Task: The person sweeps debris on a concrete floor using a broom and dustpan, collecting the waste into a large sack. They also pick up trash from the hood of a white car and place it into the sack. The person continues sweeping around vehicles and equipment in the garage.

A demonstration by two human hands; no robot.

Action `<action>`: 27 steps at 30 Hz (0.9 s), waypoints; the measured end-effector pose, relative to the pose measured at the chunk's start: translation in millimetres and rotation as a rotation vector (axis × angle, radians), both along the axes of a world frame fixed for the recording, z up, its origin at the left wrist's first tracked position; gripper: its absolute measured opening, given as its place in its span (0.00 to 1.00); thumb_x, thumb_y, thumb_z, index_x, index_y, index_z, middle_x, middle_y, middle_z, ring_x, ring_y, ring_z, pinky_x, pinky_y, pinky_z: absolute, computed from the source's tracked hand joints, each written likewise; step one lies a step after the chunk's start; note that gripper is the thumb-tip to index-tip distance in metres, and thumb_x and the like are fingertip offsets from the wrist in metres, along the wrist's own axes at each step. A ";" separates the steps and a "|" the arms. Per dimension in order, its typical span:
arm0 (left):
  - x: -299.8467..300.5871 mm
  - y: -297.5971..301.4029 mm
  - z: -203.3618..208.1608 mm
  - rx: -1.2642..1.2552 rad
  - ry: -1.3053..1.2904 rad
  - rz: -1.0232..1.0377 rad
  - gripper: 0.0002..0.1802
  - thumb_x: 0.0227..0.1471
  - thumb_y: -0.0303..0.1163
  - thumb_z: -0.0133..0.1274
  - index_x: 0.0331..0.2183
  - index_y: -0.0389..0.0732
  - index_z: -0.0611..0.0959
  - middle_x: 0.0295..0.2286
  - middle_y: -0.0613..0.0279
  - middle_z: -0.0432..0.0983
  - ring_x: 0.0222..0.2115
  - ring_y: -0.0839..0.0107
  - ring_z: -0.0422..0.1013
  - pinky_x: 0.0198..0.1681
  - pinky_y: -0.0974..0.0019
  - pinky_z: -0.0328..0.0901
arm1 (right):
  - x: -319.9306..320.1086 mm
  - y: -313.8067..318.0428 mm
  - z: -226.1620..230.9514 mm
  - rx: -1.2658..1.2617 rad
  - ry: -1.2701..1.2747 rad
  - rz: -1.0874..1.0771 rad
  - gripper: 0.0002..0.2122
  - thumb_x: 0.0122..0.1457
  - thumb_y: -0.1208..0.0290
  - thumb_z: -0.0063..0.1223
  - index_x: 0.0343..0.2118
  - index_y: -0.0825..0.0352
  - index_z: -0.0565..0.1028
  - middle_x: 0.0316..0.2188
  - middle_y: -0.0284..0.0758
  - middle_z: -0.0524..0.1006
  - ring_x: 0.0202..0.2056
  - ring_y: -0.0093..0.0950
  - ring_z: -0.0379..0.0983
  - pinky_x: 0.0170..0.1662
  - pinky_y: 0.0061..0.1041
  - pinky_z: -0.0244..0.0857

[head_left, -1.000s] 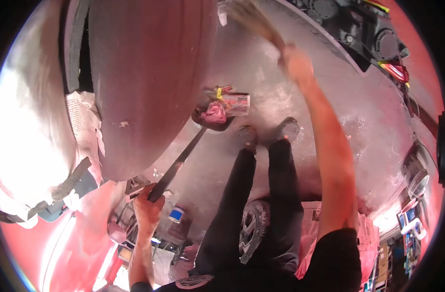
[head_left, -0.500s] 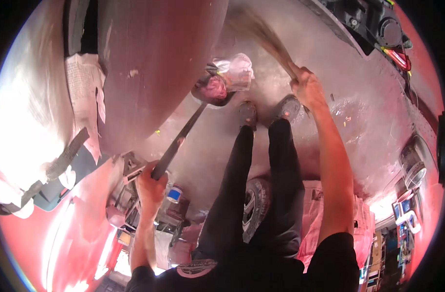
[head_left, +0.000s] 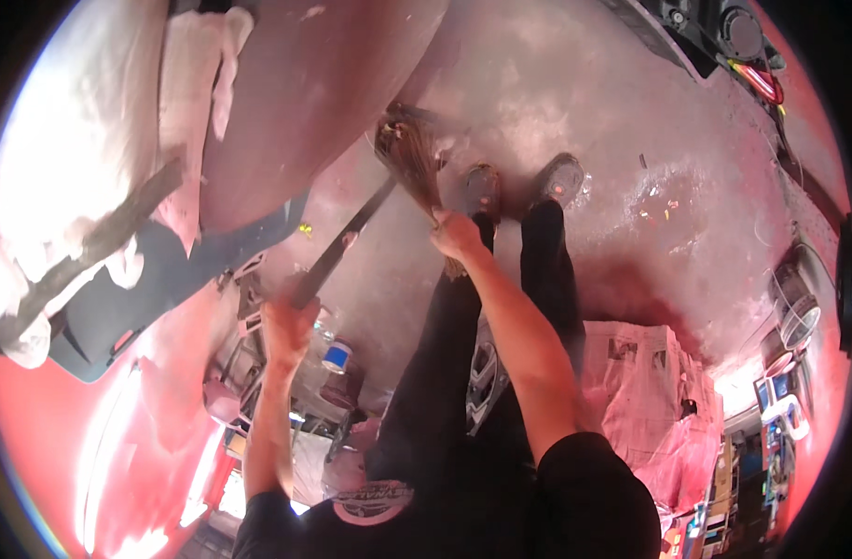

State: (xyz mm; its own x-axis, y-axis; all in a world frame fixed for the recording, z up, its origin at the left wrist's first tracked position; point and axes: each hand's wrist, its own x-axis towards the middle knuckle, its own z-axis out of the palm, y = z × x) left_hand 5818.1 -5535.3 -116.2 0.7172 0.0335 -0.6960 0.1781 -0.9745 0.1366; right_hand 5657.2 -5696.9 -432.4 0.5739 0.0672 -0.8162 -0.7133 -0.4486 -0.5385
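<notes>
We hold one dark handle (head_left: 347,242), near left, in our left grip (head_left: 291,326), and one straw brush (head_left: 419,177) in our right grip (head_left: 456,235), bristles (head_left: 405,149) at the handle's far end, left of two shoes (head_left: 562,179)

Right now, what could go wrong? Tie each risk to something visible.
1. The brush in the right hand hides the far end of the long dark handle that the left hand grips, so anything there could be knocked loose unseen.
2. The brush is also close to the left shoe, so a stray stroke might catch it.
3. The large curved panel looks near the brush too; a wide swing might scuff it.
</notes>
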 end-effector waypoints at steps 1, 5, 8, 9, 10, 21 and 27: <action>-5.2 16.6 -3.1 -0.070 -0.028 -0.021 0.18 0.47 0.28 0.53 0.43 0.38 0.83 0.25 0.51 0.78 0.24 0.67 0.74 0.29 0.62 0.67 | -5.8 -8.7 -1.6 -0.033 -0.007 0.031 0.28 0.52 0.64 0.54 0.60 0.57 0.72 0.46 0.49 0.78 0.47 0.48 0.77 0.52 0.44 0.71; -34.4 81.9 -3.1 -0.173 -0.085 -0.064 0.18 0.48 0.27 0.53 0.44 0.39 0.82 0.29 0.50 0.79 0.27 0.60 0.77 0.30 0.61 0.69 | -3.0 -45.5 61.7 -0.127 0.016 0.214 0.30 0.55 0.68 0.51 0.64 0.54 0.66 0.50 0.46 0.76 0.47 0.46 0.77 0.50 0.44 0.72; -39.3 85.6 5.6 -0.065 -0.063 -0.134 0.20 0.48 0.27 0.52 0.45 0.43 0.83 0.29 0.47 0.80 0.30 0.48 0.78 0.33 0.55 0.71 | -31.8 -70.6 89.9 -0.209 -0.071 0.230 0.26 0.59 0.70 0.46 0.64 0.54 0.66 0.49 0.47 0.76 0.45 0.48 0.78 0.49 0.45 0.72; -40.0 85.5 3.6 -0.008 -0.056 -0.163 0.21 0.47 0.27 0.52 0.46 0.44 0.83 0.29 0.46 0.80 0.30 0.47 0.78 0.33 0.53 0.71 | -45.2 -80.2 93.8 -0.232 -0.086 0.220 0.26 0.60 0.70 0.45 0.64 0.54 0.67 0.49 0.47 0.76 0.44 0.48 0.78 0.49 0.45 0.72; -39.2 85.9 2.0 0.059 -0.050 -0.190 0.21 0.47 0.27 0.52 0.46 0.46 0.83 0.28 0.46 0.80 0.31 0.46 0.78 0.33 0.51 0.71 | -50.9 -88.3 98.7 -0.247 -0.107 0.210 0.26 0.60 0.69 0.45 0.64 0.54 0.67 0.49 0.47 0.76 0.44 0.48 0.78 0.49 0.45 0.72; -35.8 60.8 -12.5 0.121 -0.094 -0.310 0.19 0.46 0.29 0.55 0.44 0.46 0.84 0.27 0.46 0.81 0.30 0.45 0.78 0.32 0.48 0.71 | -50.5 -49.8 22.6 -0.181 0.067 -0.098 0.22 0.57 0.62 0.48 0.55 0.58 0.75 0.45 0.53 0.79 0.48 0.52 0.76 0.54 0.47 0.69; -56.3 90.4 -3.9 0.126 -0.139 -0.337 0.19 0.46 0.27 0.52 0.43 0.48 0.82 0.26 0.48 0.80 0.30 0.46 0.78 0.33 0.45 0.71 | -55.9 -41.8 111.4 -0.206 0.083 -0.241 0.23 0.58 0.64 0.55 0.58 0.55 0.74 0.46 0.52 0.78 0.49 0.49 0.76 0.52 0.42 0.71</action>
State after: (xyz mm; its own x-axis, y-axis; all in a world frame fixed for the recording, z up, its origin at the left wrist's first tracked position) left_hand 5761.8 -5444.9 -120.1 0.7899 -0.1413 -0.5967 -0.1667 -0.9859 0.0127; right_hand 5601.4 -5738.7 -321.1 0.4841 -0.2334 -0.8433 -0.8498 -0.3551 -0.3896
